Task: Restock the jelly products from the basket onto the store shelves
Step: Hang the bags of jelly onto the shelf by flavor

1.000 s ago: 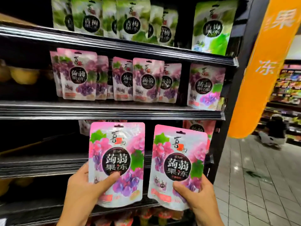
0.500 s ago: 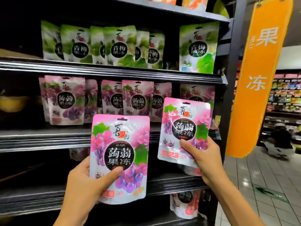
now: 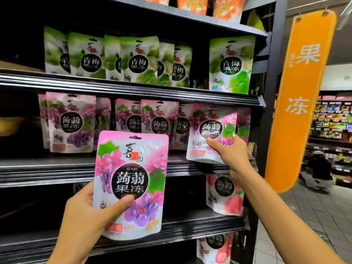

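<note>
My left hand (image 3: 83, 212) grips a grape konjac jelly pouch (image 3: 131, 183) by its lower left corner, thumb pressed across the front and fingers hidden behind it. I hold it upright in front of the shelving, its top overlapping the middle shelf (image 3: 47, 168). My right hand (image 3: 230, 151) pinches a second grape pouch (image 3: 211, 134) at its lower right corner, thumb on the printed face, and has it up at the right end of that middle shelf, just in front of the row of matching grape pouches (image 3: 71, 121) standing there (whether its base touches the shelf board I cannot tell). Green plum jelly pouches (image 3: 139, 60) line the shelf above, and a pink peach-coloured pouch (image 3: 224, 193) stands on the shelf below, under my right wrist. An orange hanging sign (image 3: 301, 100) hangs beside the shelf post, and a person (image 3: 320, 174) crouches far down the aisle.
</note>
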{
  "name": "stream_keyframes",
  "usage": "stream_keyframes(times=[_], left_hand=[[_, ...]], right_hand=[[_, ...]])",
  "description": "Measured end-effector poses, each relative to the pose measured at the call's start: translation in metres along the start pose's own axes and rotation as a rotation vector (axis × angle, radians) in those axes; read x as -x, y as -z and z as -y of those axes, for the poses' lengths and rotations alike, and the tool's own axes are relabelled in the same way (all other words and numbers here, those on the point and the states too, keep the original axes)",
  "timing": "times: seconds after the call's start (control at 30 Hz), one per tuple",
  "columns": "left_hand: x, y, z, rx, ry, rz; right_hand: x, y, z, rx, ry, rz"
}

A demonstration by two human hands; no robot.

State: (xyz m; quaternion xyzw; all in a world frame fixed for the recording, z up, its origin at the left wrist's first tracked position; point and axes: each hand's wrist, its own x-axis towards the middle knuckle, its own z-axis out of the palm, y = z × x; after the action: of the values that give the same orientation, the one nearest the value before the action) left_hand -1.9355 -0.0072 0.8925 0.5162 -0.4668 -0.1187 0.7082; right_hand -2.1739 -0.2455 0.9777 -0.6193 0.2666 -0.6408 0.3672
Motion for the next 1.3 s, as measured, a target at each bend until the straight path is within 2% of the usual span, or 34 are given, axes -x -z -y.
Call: stream_keyframes(times=[0.23,0.43,0.7,0.83,1.0,1.3], left_hand=[[-0.004,-0.007,0.006,0.036,0.009,0.001],[-0.003,-0.014,0.009,0.086,-0.002,0.029],[-0.001,-0.024,0.015,0.112,0.021,0.037],[0.000,-0.028,0.015,0.116,0.029,0.054],[-0.002,-0.030,0.016,0.121,0.035,0.056],[-0.007,-0.041,0.013,0.125,0.021,0.076]], right_hand=[[-0.007,-0.001,-0.007,0.169,0.125,0.018],[-0.004,0.022,-0.008,0.287,0.093,0.087],[0.015,0.038,-0.019,0.471,0.198,0.005],[0.009,0.034,-0.020,0.522,0.181,-0.013],[-0.005,0.029,-0.025,0.620,0.072,-0.028],[-0.012,0.041,-0.032,0.694,0.067,-0.097]])
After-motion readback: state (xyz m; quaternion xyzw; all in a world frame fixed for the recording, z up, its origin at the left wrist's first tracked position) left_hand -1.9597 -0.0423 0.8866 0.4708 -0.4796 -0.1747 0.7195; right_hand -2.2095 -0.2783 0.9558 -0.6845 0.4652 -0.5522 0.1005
